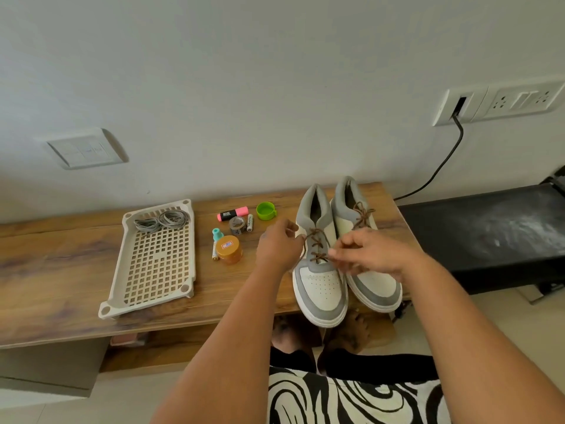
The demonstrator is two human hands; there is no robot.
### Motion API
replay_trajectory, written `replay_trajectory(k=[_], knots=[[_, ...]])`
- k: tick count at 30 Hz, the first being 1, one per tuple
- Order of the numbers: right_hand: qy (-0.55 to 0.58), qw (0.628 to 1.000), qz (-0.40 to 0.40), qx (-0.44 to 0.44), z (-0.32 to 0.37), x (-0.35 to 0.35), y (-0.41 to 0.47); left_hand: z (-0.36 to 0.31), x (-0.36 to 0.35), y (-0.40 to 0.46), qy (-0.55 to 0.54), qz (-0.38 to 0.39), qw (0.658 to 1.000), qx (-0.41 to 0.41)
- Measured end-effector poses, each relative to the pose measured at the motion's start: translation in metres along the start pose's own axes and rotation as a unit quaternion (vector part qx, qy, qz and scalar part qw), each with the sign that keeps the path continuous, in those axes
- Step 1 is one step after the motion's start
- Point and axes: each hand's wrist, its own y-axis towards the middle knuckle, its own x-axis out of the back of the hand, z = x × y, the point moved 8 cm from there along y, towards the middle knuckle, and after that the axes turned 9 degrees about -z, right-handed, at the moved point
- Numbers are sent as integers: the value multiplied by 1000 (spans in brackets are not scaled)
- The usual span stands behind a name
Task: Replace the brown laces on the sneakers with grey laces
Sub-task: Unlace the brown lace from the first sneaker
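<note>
Two white and grey sneakers stand side by side on the wooden bench (61, 270), toes toward me. The left sneaker (319, 283) carries a brown lace (316, 246) crossed through its eyelets. My left hand (279, 247) pinches that lace at the shoe's left side. My right hand (363, 254) pinches the lace at the lower right eyelets. The right sneaker (376, 280) has its own brown lace (363, 214), partly hidden behind my right hand. Two coiled grey laces (162, 221) lie at the far end of a cream perforated tray (153, 264).
Between tray and shoes lie a pink highlighter (232, 214), a green cap (265, 211), a tape roll (237, 224), batteries, a teal-capped bottle (217, 234) and an orange-lidded jar (229, 249). A black bench (489, 231) stands to the right. A cable (440, 166) hangs from the wall socket.
</note>
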Motion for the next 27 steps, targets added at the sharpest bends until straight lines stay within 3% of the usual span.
replay_trajectory(k=[3,7,16,27], knots=[[-67,975,-199,74,8,3,22,-3,1,1,-43,-33,999,-4],[-26,944,-307,121,9,-7,37,-4,-4,1,-57,-25,998,-13],[-27,904,-375,201,18,-12,37,-14,-2,-1,-65,-28,996,-49],[-24,909,-342,238,15,-6,39,-18,-7,1,-43,-35,991,-124]])
